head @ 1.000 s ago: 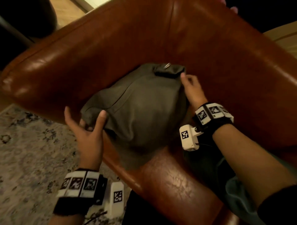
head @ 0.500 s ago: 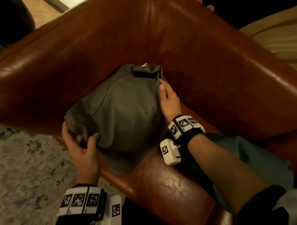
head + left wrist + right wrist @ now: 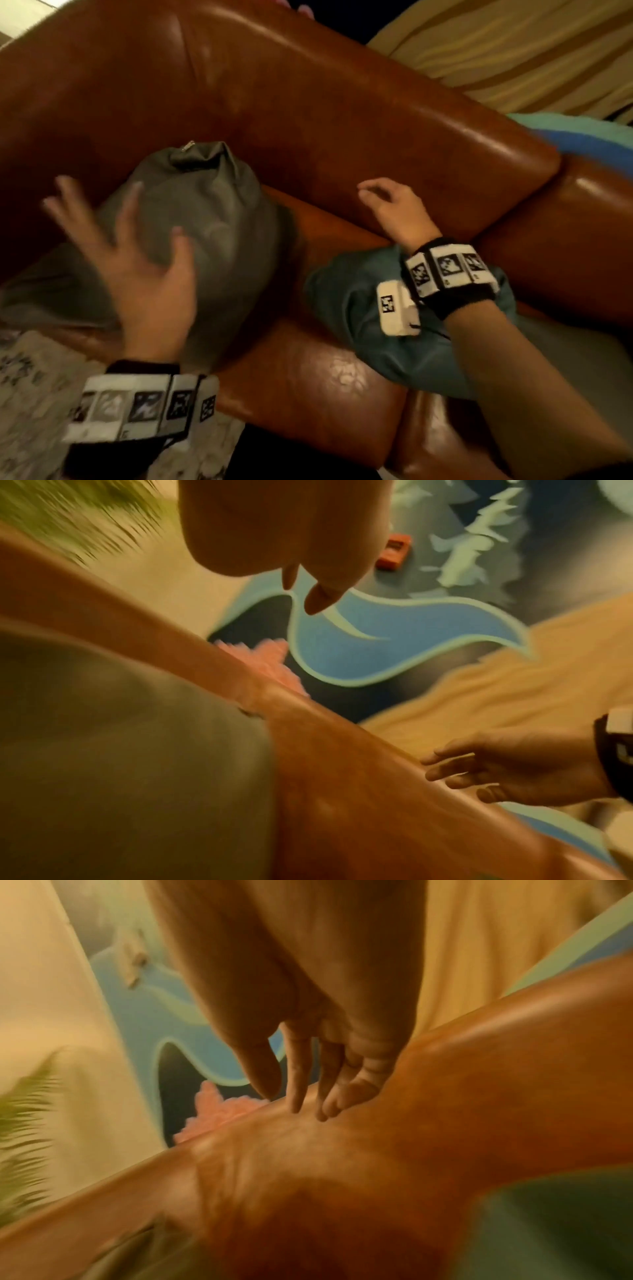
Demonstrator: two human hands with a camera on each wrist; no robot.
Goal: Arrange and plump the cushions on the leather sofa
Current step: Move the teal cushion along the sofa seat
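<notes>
A brown leather sofa [image 3: 342, 113] holds a grey cushion [image 3: 212, 219] and a teal cushion [image 3: 363, 329] above a pale patterned rug [image 3: 30, 383]. The left hand [image 3: 137, 274], fingers spread, holds nothing. The right hand [image 3: 397, 209], loosely curled, is likewise empty.

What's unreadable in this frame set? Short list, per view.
- Head view: blurred left hand with spread fingers over the grey-green fabric cushion; contact unclear.
- Head view: teal fabric cushion partly covered by the right forearm and wrist band.
- Head view: brown leather sofa cut off by the frame edges.
- Left wrist view: motion blur; cushion zipper unreadable.
- Right wrist view: right hand near the leather; touch uncertain.
</notes>
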